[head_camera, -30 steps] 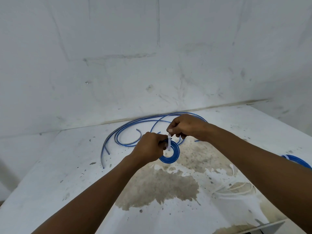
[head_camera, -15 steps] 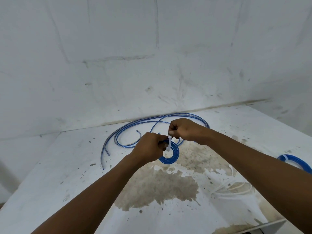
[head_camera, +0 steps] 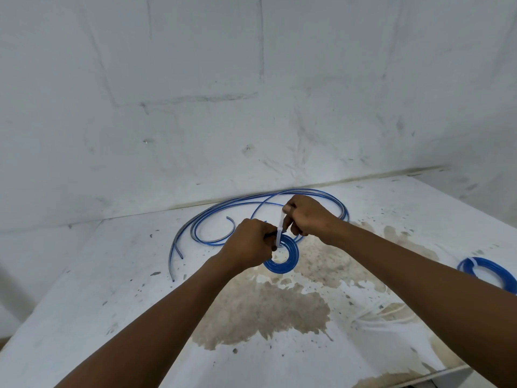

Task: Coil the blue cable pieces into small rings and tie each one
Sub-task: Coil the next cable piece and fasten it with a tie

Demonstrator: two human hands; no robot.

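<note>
At centre of the stained white bench (head_camera: 98, 275), I've got a small coiled ring of blue cable (head_camera: 282, 259) held just above the surface. My left hand (head_camera: 250, 245) is curled on the ring's rim at its 10 o'clock edge, fingers closed round the coil. A thin white plastic tie strip (head_camera: 279, 231) wraps the ring there and runs up toward 1 o'clock. My right hand (head_camera: 305, 217) pinches the strip's upper end, fingers curled, thumb and forefinger on the tail; strip looks taut between both hands.

Loose long blue cable pieces (head_camera: 212, 217) lie in wide arcs on the bench at 11 to 1 o'clock from the ring, behind both hands, near the white wall (head_camera: 251, 93). A second blue cable ring with a white tie (head_camera: 486, 273) lies flat at 3 o'clock, well apart, partly hidden by my right forearm. A large brown stain (head_camera: 265, 312) spreads at 6 o'clock under the ring.
</note>
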